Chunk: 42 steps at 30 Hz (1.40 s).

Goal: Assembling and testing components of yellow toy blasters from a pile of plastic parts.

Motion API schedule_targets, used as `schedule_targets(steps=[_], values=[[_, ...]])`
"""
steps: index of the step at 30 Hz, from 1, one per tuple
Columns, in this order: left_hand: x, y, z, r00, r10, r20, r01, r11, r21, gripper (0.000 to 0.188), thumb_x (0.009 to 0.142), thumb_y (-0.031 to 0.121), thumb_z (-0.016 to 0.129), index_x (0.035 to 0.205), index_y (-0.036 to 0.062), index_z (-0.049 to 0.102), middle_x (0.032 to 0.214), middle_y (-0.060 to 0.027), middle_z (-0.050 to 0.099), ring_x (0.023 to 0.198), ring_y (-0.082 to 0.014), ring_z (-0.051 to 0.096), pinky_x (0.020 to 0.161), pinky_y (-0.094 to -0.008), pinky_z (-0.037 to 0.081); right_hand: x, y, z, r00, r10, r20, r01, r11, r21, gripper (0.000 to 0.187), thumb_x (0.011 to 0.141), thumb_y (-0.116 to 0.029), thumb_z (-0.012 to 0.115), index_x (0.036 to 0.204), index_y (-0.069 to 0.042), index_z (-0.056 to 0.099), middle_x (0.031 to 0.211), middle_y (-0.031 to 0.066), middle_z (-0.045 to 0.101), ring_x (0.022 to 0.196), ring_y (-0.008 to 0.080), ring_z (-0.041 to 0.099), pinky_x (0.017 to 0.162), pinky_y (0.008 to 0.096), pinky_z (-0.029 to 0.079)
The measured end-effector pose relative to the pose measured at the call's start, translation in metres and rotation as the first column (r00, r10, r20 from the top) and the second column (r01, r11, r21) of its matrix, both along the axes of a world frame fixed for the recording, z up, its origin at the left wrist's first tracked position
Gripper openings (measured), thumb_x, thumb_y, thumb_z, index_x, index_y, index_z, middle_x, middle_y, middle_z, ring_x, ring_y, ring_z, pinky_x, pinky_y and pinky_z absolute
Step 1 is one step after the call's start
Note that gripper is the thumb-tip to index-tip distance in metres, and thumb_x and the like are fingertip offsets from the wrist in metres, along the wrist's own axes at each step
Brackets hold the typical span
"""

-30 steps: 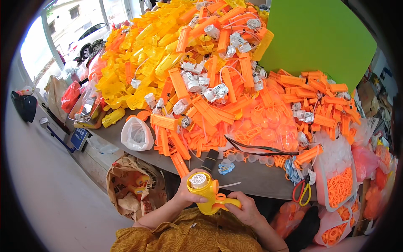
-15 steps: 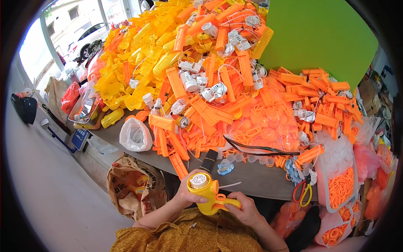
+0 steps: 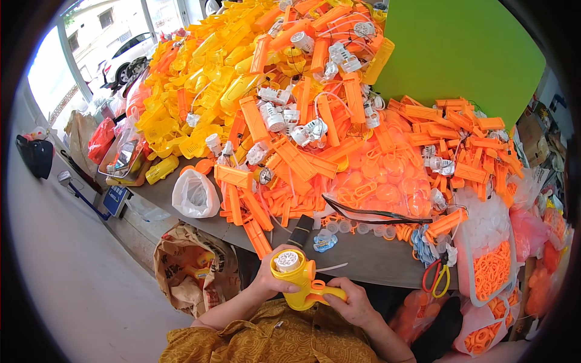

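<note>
My left hand [image 3: 271,277] is closed round the barrel of a yellow gun-shaped plastic toy [image 3: 296,297]. A white round slotted insert [image 3: 287,261] sits in its open end, which faces up. At the other side, my right hand [image 3: 351,300] grips the toy's yellow handle, near an orange trigger piece [image 3: 317,284]. A thin white tube [image 3: 333,266] sticks out beside the toy, and I cannot tell whether it is joined to it. Just beyond my left hand lie a long orange plastic case [image 3: 256,237] and a black cylindrical object [image 3: 300,231].
Yellow shells [image 3: 212,78] and orange cases with white motor units [image 3: 302,151] are heaped across the grey table [image 3: 363,257]. At the right stand scissors [image 3: 443,282] and a clear tub of orange rings [image 3: 491,270]. A paper bag [image 3: 172,266] is below left; a white bag [image 3: 195,195] rests on the table.
</note>
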<state>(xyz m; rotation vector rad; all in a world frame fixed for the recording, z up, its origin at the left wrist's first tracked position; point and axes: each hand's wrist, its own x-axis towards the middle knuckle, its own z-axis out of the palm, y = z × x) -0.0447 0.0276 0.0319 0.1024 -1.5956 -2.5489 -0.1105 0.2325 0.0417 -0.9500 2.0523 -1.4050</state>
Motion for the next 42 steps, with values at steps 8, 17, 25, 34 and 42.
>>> schedule_targets(steps=[8,17,25,34,42], values=[[0.0003,0.0010,-0.0005,1.000,0.015,0.020,-0.015,1.000,0.012,0.068,0.045,0.016,0.077,0.104,-0.0009,0.046,0.093,-0.0071,0.054,0.085,-0.0149,0.054,0.078,-0.0276,0.043,0.0015,0.0001,-0.0015,1.000,-0.007,-0.021,0.007,1.000,-0.008,0.025,0.077,-0.014,0.063,0.095,-0.001,0.052,0.077,0.0098,0.057,0.068,0.0143,0.055,0.062,0.0256,0.044],[-0.0004,0.0013,-0.0013,1.000,0.019,0.021,-0.020,0.999,0.027,0.069,0.044,0.017,0.078,0.103,-0.0015,0.046,0.092,-0.0095,0.055,0.084,-0.0178,0.056,0.077,-0.0299,0.045,0.0018,0.0002,0.0002,1.000,-0.001,0.019,0.001,1.000,0.018,0.025,0.077,-0.015,0.062,0.095,-0.001,0.052,0.077,0.0097,0.057,0.068,0.0135,0.054,0.062,0.0254,0.044],[0.0002,0.0003,-0.0029,1.000,0.004,0.023,-0.004,1.000,0.014,0.069,0.044,0.016,0.078,0.103,-0.0018,0.046,0.092,-0.0102,0.055,0.084,-0.0188,0.057,0.077,-0.0307,0.046,0.0024,0.0014,-0.0037,1.000,0.016,0.020,-0.016,1.000,0.010,0.026,0.080,-0.019,0.060,0.096,-0.002,0.050,0.081,0.0131,0.057,0.069,0.0214,0.057,0.062,0.0290,0.045],[0.0001,0.0028,0.0017,0.999,0.003,0.040,-0.002,1.000,-0.004,0.065,0.046,0.016,0.075,0.102,-0.0002,0.047,0.091,-0.0048,0.055,0.083,-0.0127,0.054,0.077,-0.0267,0.043,0.0022,0.0016,-0.0032,1.000,0.008,-0.025,-0.008,1.000,-0.011,0.024,0.078,-0.014,0.062,0.095,0.000,0.051,0.078,0.0092,0.057,0.069,0.0133,0.055,0.062,0.0249,0.044],[-0.0053,0.0059,-0.0003,0.999,0.009,0.038,-0.008,0.999,-0.032,0.065,0.047,0.018,0.075,0.102,0.0001,0.048,0.092,-0.0044,0.055,0.085,-0.0122,0.053,0.078,-0.0265,0.042,-0.0006,0.0054,-0.0038,1.000,-0.016,0.008,0.016,1.000,0.000,0.024,0.078,-0.014,0.061,0.095,0.000,0.051,0.077,0.0092,0.057,0.067,0.0137,0.055,0.061,0.0248,0.044]])
